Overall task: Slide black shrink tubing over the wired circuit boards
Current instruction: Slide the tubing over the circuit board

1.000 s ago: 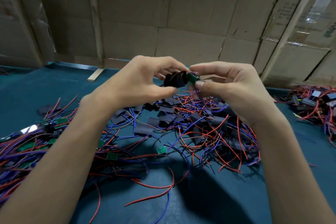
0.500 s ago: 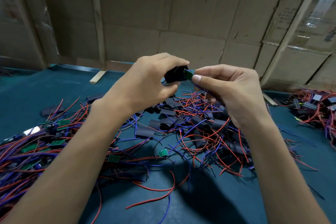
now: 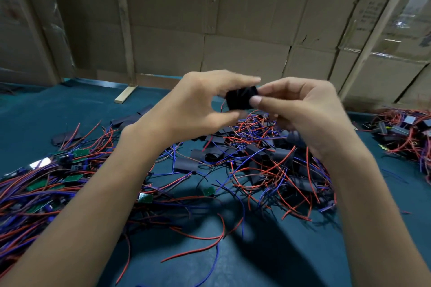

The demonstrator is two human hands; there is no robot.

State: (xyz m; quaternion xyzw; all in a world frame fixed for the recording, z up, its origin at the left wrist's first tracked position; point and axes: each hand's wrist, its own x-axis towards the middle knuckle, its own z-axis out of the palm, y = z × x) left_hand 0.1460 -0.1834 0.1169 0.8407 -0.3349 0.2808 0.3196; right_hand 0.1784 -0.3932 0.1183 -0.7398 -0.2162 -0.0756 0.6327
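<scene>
Both hands are raised above the middle of the worktop. The left hand [image 3: 198, 102] pinches the short black shrink tubing sleeve [image 3: 241, 98] between thumb and forefinger, and the right hand [image 3: 300, 109] pinches its right end, thumb tip touching the sleeve. No green board shows at the sleeve, so I judge that the board is already inside or nearly so.

To do this step well, the left fingers should hold the sleeve lightly without flattening it, while the right hand pushes straight along its axis and keeps the wires trailing out of one end.

Below lies a tangle of red and blue wires [image 3: 268, 161] with loose black sleeves among it. Small green circuit boards [image 3: 80, 152] lie at the left, and another wired heap [image 3: 405, 130] at the far right, all on the dark teal worktop [image 3: 46, 114]. Hanging wires could catch in the tangle.
</scene>
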